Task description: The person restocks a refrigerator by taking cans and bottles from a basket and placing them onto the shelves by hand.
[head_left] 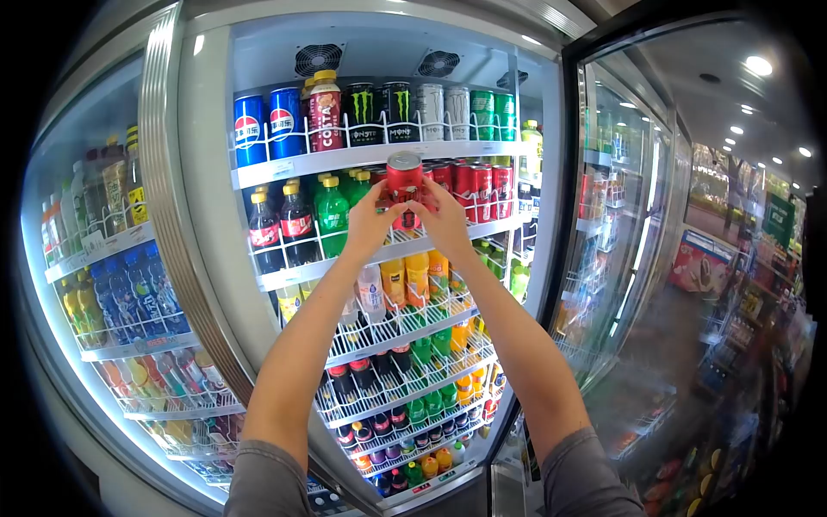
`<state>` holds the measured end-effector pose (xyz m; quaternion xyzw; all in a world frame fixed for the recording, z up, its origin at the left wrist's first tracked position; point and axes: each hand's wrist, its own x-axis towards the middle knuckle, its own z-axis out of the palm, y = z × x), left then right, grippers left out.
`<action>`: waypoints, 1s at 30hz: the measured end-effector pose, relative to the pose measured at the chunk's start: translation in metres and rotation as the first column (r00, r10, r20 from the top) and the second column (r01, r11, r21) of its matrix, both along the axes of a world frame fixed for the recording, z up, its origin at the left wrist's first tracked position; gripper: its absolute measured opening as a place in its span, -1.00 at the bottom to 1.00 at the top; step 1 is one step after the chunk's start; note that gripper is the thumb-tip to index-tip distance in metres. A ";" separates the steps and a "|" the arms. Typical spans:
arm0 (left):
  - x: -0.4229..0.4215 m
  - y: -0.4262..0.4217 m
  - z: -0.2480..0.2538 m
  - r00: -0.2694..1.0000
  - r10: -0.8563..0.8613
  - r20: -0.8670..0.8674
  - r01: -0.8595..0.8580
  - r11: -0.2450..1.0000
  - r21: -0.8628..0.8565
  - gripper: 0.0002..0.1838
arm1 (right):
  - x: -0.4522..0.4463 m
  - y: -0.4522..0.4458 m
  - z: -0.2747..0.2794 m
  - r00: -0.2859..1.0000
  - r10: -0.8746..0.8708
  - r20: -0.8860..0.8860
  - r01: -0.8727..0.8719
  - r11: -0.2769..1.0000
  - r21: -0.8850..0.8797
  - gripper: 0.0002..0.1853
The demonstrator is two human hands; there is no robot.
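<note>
Both of my hands grip one red soda can point(405, 172) upright, in front of the second shelf of an open drinks fridge. My left hand point(372, 222) wraps its left side and my right hand point(441, 215) its right side, the thumbs meeting at the front. The can's silver top faces up and toward me. Behind and to the right of it stand several red cans point(482, 189) behind a white wire rail. Left of my hands are green soda bottles point(331, 215) and dark cola bottles point(298, 226) with red labels. My fingers partly hide the can's label.
Above is a shelf edge point(379, 155) carrying energy drink cans point(400, 112) and blue cans point(282, 122). Orange drink bottles point(417, 277) stand below my hands. The glass door point(594, 258) is swung open at the right. Another fridge section point(121, 284) is at the left.
</note>
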<state>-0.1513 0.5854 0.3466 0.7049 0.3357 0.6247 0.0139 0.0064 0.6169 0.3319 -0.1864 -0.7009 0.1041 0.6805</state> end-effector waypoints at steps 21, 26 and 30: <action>0.002 0.063 -0.020 0.874 0.397 -0.281 -0.427 0.903 -0.051 -0.25 | -0.015 0.076 -0.021 0.997 -0.063 0.036 0.061 0.997 0.042 -0.49; 0.010 0.067 -0.024 0.789 0.524 -0.320 -0.568 0.821 -0.056 -0.25 | -0.023 0.081 -0.030 0.904 -0.413 0.113 0.406 0.910 0.083 -0.49; 0.007 0.088 -0.036 0.739 0.615 -0.274 -0.608 0.785 0.119 -0.31 | -0.026 0.080 -0.033 0.871 -0.483 0.092 0.470 0.872 0.134 -0.48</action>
